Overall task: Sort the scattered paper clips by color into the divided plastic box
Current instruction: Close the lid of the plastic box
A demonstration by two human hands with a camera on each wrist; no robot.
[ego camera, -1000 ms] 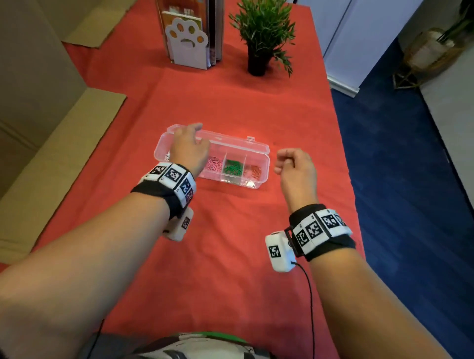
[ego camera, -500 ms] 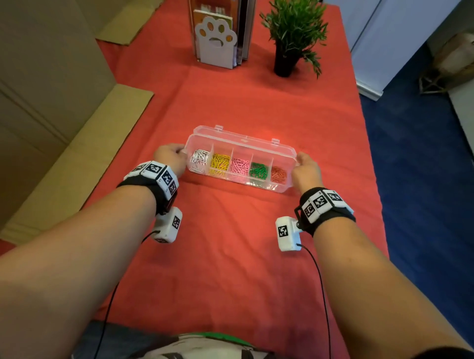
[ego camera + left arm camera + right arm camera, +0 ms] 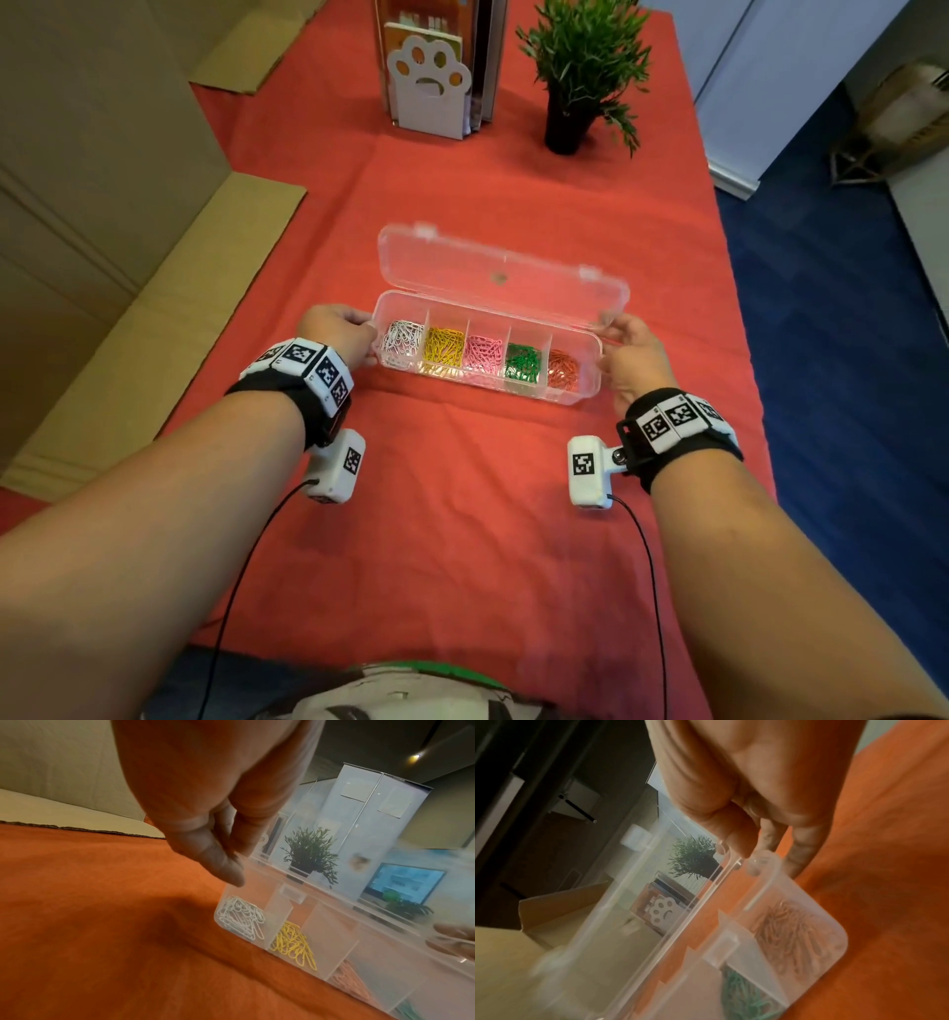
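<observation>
Raised lid (image 3: 500, 272) blocks box's (image 3: 585, 393) far side; near open.

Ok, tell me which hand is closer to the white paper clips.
Left. The left hand touches the box end beside the white paper clips; the right hand is at the opposite end, by the orange clips.

Head: looks down and forward over my forearms at the box (image 3: 575, 393).
Left wrist: very near, along my left hand (image 3: 205, 805) to the box's left end.
Right wrist: same, right end.
Shared: box, plant (image 3: 580, 56).
</observation>
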